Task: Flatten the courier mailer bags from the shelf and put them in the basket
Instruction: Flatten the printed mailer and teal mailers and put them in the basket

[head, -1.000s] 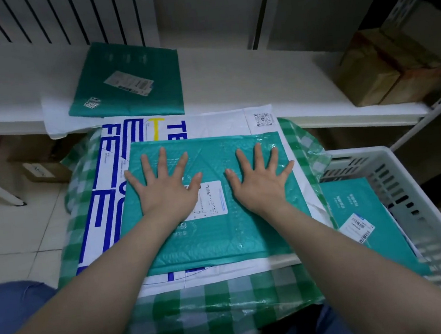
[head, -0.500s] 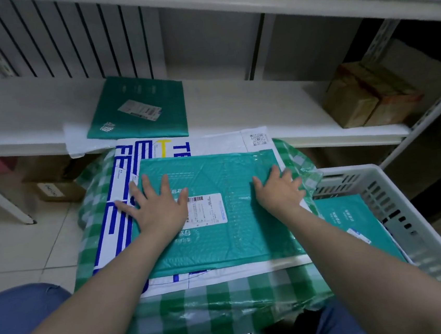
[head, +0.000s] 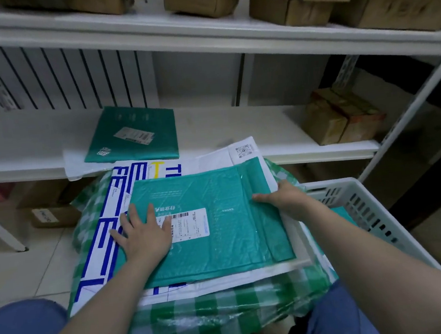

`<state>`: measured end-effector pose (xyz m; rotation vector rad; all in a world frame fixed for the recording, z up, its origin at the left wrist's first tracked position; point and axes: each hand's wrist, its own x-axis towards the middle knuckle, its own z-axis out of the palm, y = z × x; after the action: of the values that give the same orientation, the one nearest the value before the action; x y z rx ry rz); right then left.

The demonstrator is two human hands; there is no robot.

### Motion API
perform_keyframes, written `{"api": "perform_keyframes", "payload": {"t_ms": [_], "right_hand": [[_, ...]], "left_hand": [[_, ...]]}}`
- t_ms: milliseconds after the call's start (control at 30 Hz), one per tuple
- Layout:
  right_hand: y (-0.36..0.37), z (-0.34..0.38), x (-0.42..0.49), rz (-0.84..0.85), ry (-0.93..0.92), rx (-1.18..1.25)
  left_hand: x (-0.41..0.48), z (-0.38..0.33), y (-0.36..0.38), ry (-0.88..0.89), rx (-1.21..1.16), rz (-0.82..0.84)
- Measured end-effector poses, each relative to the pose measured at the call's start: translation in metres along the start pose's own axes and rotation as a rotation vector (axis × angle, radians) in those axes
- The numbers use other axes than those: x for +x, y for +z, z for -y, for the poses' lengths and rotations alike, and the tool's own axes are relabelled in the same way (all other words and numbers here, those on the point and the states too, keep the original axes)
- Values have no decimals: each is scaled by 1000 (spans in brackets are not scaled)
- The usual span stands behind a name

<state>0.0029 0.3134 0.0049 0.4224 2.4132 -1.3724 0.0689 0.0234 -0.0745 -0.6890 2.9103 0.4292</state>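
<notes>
Two hands on one teal mailer bag (head: 219, 221), flat on top of a white mailer with blue lettering (head: 106, 233), itself on a green-checked bundle (head: 202, 318) in front of the lower shelf (head: 237, 127).

Left hand (head: 145, 234): palm down, fingers spread and fully extended, pressed flat near the left edge of the teal bag, partly over its white label (head: 190, 224); nothing gripped.

Right hand (head: 285, 196): at the right edge of the same bag, thumb on top; fingers out of view past the edge, so cannot tell whether closed on the bag.

Second teal mailer bag (head: 134, 135): flat near the front edge of the lower shelf, on a white sheet (head: 74, 163).

White basket (head: 367, 205): just right of the bundle, teal material partly visible inside.

Brown parcels (head: 339, 119): right end of the lower shelf.
</notes>
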Motion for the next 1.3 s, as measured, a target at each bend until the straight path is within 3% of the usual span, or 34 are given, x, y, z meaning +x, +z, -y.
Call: {"api": "perform_keyframes", "payload": {"t_ms": [167,300,500,633,967,1100,1300], "right_hand": [[-6,-6,-12,191,22,230],[-19,-14,-16,199,-26,491],[-60,-36,-27,13,-77,763],[-88,-66,-29,-170,-7,942],[-130,-165,-21,-641,146,1176],[-135,-201,-13,-684,190,1207],[-144,-235,0,-693,277,1227]], "left_hand": [[-5,-16,-8,-48,-3,9],[-12,-41,-23,18,-15,-87],[-24,-91,-46,126,-40,-248],[-38,-136,-46,200,-43,-293],[-102,-239,27,555,55,-41],[-116,-265,63,636,158,57],[-117,-289,92,605,164,127]]}}
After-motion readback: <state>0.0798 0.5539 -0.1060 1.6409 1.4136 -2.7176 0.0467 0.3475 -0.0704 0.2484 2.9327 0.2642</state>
